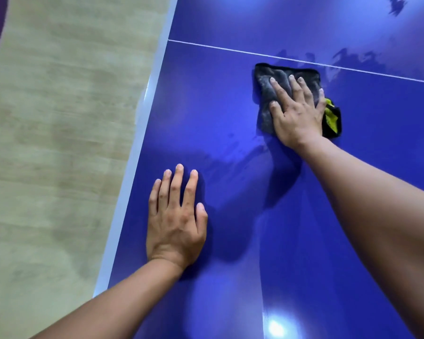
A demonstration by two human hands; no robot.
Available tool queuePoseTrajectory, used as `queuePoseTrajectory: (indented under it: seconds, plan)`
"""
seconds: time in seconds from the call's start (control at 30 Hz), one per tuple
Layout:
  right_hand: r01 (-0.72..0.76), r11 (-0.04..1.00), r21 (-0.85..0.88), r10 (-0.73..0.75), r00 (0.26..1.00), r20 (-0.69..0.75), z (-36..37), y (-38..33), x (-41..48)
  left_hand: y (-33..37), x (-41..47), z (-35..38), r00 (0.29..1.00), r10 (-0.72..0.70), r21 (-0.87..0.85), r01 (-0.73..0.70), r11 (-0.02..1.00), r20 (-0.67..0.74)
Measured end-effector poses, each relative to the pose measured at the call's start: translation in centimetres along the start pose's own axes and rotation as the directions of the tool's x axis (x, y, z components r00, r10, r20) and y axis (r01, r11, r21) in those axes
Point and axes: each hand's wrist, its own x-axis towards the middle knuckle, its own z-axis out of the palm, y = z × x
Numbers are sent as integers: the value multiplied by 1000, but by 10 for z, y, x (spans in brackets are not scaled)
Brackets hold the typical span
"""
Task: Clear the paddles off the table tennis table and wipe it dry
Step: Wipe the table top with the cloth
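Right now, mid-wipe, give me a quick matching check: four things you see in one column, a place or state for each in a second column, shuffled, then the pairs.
Column one
1. left hand
2. right hand
3. cloth
4. white line

Column two
A. runs across the table, just beyond the cloth
B. flat on the bare blue surface, near the pale edge
C. pressing down on the cloth, fingers spread
D. dark grey, with a yellow-green corner showing beside the hand

Pairs: 1-B, 2-C, 3-D, 4-A
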Motion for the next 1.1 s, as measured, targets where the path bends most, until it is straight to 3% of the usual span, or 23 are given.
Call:
queuePoseTrajectory:
  seconds: [0.4, 0.5, 0.73, 0.9, 1.1]
  plan:
    - [119, 992, 33, -117, 992, -47, 11, -80, -273, -10, -17, -11, 999, 36, -225, -27, 974, 33]
    - [104, 994, 45, -101, 993, -66, 17, -96, -360, -32, -76, -17, 994, 77, -95, -70, 993, 72]
    - [70, 995, 65, -68, 997, -30, 27, -141, -526, -81, -269, -38, 987, 100, -102, -87, 991, 127]
    - [51, 998, 41, -51, 999, 11, 25, -156, -559, -89, -324, -42, 979, 122, -71, -112, 991, 165]
    - [107, 994, 32, -106, 994, -39, 24, -152, -527, -88, -312, -53, 981, 103, -71, -93, 993, 164]
